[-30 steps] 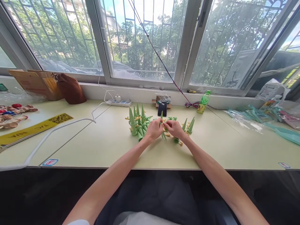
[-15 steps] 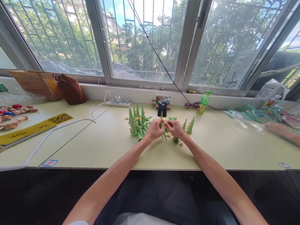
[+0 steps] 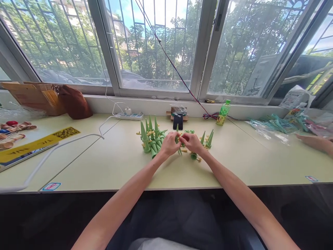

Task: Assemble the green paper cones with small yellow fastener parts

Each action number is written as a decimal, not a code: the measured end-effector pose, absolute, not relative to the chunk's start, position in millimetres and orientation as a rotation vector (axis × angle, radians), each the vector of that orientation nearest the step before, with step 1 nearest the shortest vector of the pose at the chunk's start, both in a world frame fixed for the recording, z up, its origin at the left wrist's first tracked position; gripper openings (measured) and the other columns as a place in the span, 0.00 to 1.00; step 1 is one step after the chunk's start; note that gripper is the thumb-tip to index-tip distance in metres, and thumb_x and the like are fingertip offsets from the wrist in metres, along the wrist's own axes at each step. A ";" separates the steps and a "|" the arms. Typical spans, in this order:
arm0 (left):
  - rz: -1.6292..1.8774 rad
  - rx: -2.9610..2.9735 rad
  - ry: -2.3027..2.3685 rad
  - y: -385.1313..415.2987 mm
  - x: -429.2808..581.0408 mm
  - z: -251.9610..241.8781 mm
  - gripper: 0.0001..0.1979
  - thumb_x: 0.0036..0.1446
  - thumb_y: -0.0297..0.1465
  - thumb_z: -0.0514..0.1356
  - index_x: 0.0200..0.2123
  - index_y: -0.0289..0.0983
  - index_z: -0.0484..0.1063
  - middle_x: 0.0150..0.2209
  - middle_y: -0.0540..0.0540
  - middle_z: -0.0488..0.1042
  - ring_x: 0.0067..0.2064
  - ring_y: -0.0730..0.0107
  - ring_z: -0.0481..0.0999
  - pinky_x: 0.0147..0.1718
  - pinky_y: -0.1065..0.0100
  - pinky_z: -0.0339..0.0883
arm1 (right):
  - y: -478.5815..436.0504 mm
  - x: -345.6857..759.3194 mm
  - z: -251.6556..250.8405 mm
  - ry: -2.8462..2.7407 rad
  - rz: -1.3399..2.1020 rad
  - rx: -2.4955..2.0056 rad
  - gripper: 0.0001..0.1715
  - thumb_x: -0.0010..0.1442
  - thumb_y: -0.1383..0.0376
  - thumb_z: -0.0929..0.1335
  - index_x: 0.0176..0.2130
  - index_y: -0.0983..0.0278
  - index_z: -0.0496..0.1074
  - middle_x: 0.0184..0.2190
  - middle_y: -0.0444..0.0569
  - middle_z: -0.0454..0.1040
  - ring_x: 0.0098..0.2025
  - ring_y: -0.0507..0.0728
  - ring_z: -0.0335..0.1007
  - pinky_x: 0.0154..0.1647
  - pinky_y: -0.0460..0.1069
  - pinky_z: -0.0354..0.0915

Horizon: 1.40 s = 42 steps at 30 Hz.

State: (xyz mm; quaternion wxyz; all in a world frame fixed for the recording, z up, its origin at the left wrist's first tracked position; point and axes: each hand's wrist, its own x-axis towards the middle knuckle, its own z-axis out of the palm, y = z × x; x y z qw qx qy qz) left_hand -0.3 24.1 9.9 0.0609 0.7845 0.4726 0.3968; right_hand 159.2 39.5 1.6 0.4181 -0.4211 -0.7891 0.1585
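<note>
My left hand (image 3: 170, 143) is closed around a green watering spike (image 3: 177, 127); its pointed tip shows above the fingers and another green point below them. Right against it, my right hand (image 3: 191, 141) pinches with thumb and forefinger. A speck of yellow shows where the fingers meet, but what the right hand grips is too small to make out. To the left, several green watering spikes (image 3: 145, 141) with yellow valves stand or lie in a cluster. More upright spikes (image 3: 210, 139) are beside the right hand, and a round green piece (image 3: 194, 156) lies below it.
A black phone (image 3: 178, 122) lies behind the hands by a small cardboard box (image 3: 170, 114). Farther back are a green drink bottle (image 3: 223, 113), a power strip (image 3: 130, 116) and a brown bag (image 3: 74, 102). Another person's hand (image 3: 313, 142) is at right near plastic bags (image 3: 279, 123).
The camera view has shifted slightly, so the scene sits a little farther left. Both hands stay together at the spike, with only small finger movement.
</note>
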 end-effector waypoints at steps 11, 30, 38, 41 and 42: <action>1.176 2.377 1.404 28.2 -4.8 9.9 0.05 0.54 0.32 0.59 0.34 0.37 0.70 0.34 0.46 0.72 0.33 0.68 0.71 0.35 0.67 0.64 | 41.9 157.2 3.3 -1.997 0.378 -1.077 0.11 0.59 0.64 0.64 0.25 0.63 0.66 0.21 0.44 0.69 0.24 0.51 0.57 0.28 0.46 0.54; 1.184 2.405 1.379 25.5 -3.8 12.8 0.04 0.55 0.31 0.59 0.34 0.37 0.70 0.33 0.46 0.71 0.34 0.66 0.71 0.35 0.66 0.63 | 37.5 156.2 8.0 -1.962 0.369 -1.065 0.20 0.64 0.55 0.62 0.26 0.64 0.66 0.21 0.44 0.68 0.24 0.50 0.57 0.28 0.46 0.53; 1.105 2.378 1.409 27.4 -4.6 11.4 0.07 0.53 0.31 0.60 0.37 0.37 0.71 0.34 0.45 0.73 0.34 0.66 0.72 0.35 0.66 0.64 | 38.5 157.9 6.7 -1.976 0.464 -1.023 0.08 0.60 0.65 0.64 0.32 0.64 0.71 0.28 0.47 0.75 0.28 0.52 0.65 0.32 0.46 0.59; 1.055 2.415 1.398 27.6 -4.7 10.8 0.08 0.51 0.30 0.60 0.37 0.37 0.71 0.32 0.46 0.73 0.34 0.65 0.72 0.35 0.66 0.64 | 39.4 157.9 5.8 -1.975 0.431 -1.047 0.08 0.60 0.66 0.64 0.30 0.64 0.70 0.27 0.47 0.75 0.28 0.52 0.64 0.31 0.46 0.58; 1.052 2.422 1.399 27.6 -4.7 10.5 0.07 0.51 0.30 0.60 0.36 0.38 0.71 0.32 0.46 0.73 0.34 0.65 0.72 0.35 0.66 0.64 | 39.6 158.0 5.6 -1.975 0.423 -1.052 0.09 0.60 0.65 0.64 0.29 0.64 0.70 0.26 0.47 0.75 0.27 0.52 0.64 0.31 0.46 0.58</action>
